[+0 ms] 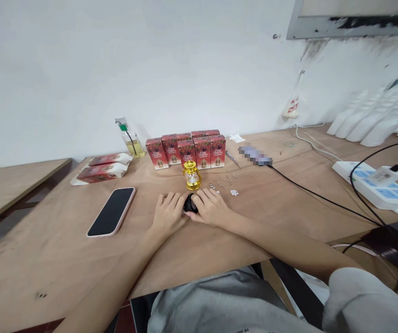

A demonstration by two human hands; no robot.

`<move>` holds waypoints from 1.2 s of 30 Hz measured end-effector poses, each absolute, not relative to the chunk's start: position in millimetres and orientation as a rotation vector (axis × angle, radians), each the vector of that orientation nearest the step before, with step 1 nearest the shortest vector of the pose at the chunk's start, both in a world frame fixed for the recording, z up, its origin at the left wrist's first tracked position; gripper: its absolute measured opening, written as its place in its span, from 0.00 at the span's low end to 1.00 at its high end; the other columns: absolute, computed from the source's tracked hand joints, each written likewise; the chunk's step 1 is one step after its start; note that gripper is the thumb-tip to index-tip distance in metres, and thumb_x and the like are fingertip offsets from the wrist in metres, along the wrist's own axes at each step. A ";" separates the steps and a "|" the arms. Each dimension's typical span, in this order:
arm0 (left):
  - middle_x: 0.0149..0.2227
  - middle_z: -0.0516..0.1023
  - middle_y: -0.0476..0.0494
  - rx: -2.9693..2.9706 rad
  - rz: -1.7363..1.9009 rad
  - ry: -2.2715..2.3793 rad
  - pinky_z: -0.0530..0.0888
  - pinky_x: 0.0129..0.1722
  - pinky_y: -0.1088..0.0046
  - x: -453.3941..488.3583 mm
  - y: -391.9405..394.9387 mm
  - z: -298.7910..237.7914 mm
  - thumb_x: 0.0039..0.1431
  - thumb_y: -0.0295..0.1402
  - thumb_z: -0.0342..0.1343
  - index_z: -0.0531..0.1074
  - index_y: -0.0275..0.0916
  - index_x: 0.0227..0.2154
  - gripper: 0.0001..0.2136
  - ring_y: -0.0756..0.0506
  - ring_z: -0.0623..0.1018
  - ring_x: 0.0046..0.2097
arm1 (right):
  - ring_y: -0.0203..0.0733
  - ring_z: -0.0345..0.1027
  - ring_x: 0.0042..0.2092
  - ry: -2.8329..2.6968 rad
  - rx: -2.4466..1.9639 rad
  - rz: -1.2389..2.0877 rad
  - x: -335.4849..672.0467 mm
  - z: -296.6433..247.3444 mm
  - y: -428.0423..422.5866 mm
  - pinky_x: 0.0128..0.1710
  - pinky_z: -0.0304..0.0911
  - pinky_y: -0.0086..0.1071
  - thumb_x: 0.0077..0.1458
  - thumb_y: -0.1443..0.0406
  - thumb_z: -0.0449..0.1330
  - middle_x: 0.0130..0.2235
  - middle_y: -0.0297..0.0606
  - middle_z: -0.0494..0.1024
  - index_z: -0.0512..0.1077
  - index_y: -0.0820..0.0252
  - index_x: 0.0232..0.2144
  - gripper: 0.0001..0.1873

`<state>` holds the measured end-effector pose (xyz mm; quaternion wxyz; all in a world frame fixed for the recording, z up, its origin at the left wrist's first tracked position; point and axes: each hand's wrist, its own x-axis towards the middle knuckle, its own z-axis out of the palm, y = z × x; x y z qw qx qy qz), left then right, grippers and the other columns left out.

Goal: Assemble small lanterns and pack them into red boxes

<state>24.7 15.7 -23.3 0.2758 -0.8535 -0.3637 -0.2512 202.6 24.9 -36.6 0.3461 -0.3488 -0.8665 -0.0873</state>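
Observation:
Between my two hands, low over the wooden table point(240, 245), is a small black round piece point(190, 204) whose exact kind I cannot make out. My right hand point(212, 206) is closed on it from the right, thumb along its near side. From the left, my left hand point(169, 210) presses against it with bent fingers; its thumb is mostly hidden. Just beyond my fingers stands a small gold lantern point(192, 176) with a clear middle. Close to its right lie a few small metal discs point(212, 186), thin bent wires point(224, 179) and a white scrap point(234, 192).
Behind the lantern stand several red printed boxes point(186, 154); flattened red boxes point(101, 172) lie left. A phone point(112, 212), pump bottle point(132, 142), screwdriver point(232, 158), cabled device point(255, 155) and white power strip point(375, 185) surround the hands. White stacked pieces point(375, 118) are far right.

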 end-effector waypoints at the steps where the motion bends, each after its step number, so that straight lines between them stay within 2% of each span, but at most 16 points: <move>1: 0.34 0.76 0.37 -2.291 -0.670 -0.979 0.60 0.34 0.64 24.9 15.5 -23.4 0.57 0.32 0.47 0.69 0.32 0.46 0.16 0.41 0.71 0.36 | 0.48 0.61 0.35 -2.252 -0.908 -0.237 202.3 -36.7 24.6 0.34 0.53 0.40 0.58 0.44 0.45 0.33 0.46 0.70 0.70 0.61 0.36 0.28; 12: 0.33 0.77 0.38 -2.257 -0.704 -0.920 0.59 0.34 0.64 26.1 15.5 -21.4 0.61 0.34 0.44 0.69 0.32 0.43 0.14 0.41 0.71 0.35 | 0.46 0.63 0.35 -2.337 -0.845 -0.411 206.1 -36.3 28.4 0.35 0.54 0.38 0.60 0.48 0.47 0.33 0.44 0.72 0.69 0.60 0.34 0.23; 25: 0.32 0.76 0.39 -2.217 -0.757 -0.937 0.60 0.34 0.65 26.2 16.7 -22.0 0.62 0.36 0.45 0.69 0.32 0.41 0.13 0.42 0.71 0.34 | 0.47 0.67 0.37 -2.119 -0.869 -0.076 204.7 -40.0 24.5 0.37 0.64 0.39 0.57 0.50 0.53 0.36 0.45 0.72 0.63 0.62 0.39 0.20; 36: 0.29 0.75 0.41 -2.195 -0.785 -0.935 0.60 0.34 0.67 27.1 16.9 -21.0 0.62 0.37 0.45 0.68 0.31 0.40 0.14 0.43 0.71 0.32 | 0.45 0.68 0.38 -2.082 -0.882 0.182 204.5 -40.8 23.7 0.38 0.66 0.39 0.55 0.51 0.56 0.37 0.43 0.71 0.60 0.59 0.39 0.19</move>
